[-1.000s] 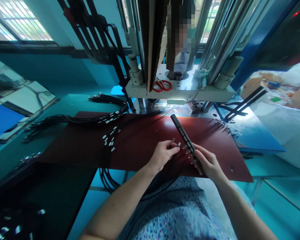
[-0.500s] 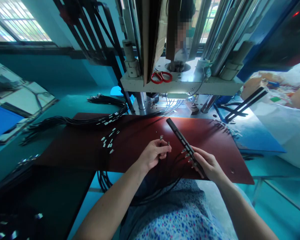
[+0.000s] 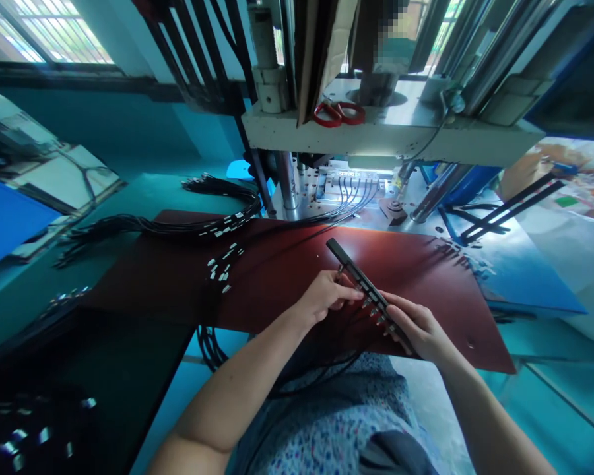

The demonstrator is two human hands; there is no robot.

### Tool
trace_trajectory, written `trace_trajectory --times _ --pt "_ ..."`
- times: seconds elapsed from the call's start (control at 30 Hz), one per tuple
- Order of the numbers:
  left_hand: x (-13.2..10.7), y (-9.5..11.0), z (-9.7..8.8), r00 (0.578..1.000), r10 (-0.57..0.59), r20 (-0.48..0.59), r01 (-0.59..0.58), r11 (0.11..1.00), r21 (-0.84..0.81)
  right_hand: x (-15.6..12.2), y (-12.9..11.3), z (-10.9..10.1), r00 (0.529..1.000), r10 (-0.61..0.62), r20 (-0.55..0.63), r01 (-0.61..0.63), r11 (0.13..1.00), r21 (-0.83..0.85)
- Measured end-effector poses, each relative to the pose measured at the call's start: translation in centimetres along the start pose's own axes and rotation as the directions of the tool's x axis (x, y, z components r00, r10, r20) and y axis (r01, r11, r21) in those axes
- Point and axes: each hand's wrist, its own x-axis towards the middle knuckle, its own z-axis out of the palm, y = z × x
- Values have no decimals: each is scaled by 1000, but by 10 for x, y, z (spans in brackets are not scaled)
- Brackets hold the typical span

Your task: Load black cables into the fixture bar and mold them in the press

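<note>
My right hand [image 3: 418, 323] is closed on the lower part of a dark slotted bar [image 3: 349, 259], which slants over the board. Several small metal cable connectors [image 3: 375, 310] stick out along the bar's left edge, with black cables hanging below. My left hand [image 3: 329, 295] pinches a cable end with a small metal plug [image 3: 340, 269] against the bar's upper left side. The fingers partly hide that cable, and I cannot tell whether the plug is seated in a slot.
A reddish-brown board [image 3: 277, 290] lies under the hands. Bundled black cables [image 3: 173, 226] with white tags lie on its left. Behind it stands a press [image 3: 391, 138] with red-handled scissors [image 3: 339, 114] on its plate and cables running into its lit fixture [image 3: 349, 188].
My left hand has moved right, bringing the cable end from beside the bar up against it. The right hand still holds the bar in nearly the same place. The view has shifted slightly.
</note>
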Motion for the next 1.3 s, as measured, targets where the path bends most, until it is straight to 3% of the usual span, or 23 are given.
trace_trajectory --times 0.17,0.4,0.57,0.63,0.73,0.87,0.93,1.03,1.3 --pt "2 0 2 999 -2 -41 3 1000 15 -1 0 1 1000 10 -22 -9 999 41" --pt "5 0 5 999 -45 -29 43 997 -64 1 2 1 999 -35 -21 34 998 -44" --pt "4 -8 8 978 153 -139 -171 978 -122 6 -1 3 998 -58 22 61 983 -171" --pt "2 -10 8 972 186 -140 -204 971 -122 7 -2 3 998 -50 26 53 983 -173" --pt "-2 -10 5 970 228 -88 -238 962 -130 5 -3 3 1000 -26 -2 26 996 -86" --pt "-5 -12 -1 919 340 -201 -372 916 -151 1 -2 4 996 17 -83 -13 999 53" --pt "-4 -14 -2 918 331 -217 -358 928 -102 0 -1 4 995 26 -98 -17 996 84" --pt "-3 -16 0 951 248 -184 -265 961 -76 1 0 3 995 17 -95 -8 995 98" --pt "-2 -9 2 982 163 -94 -183 942 -280 2 2 0 999 28 -42 -25 998 65"
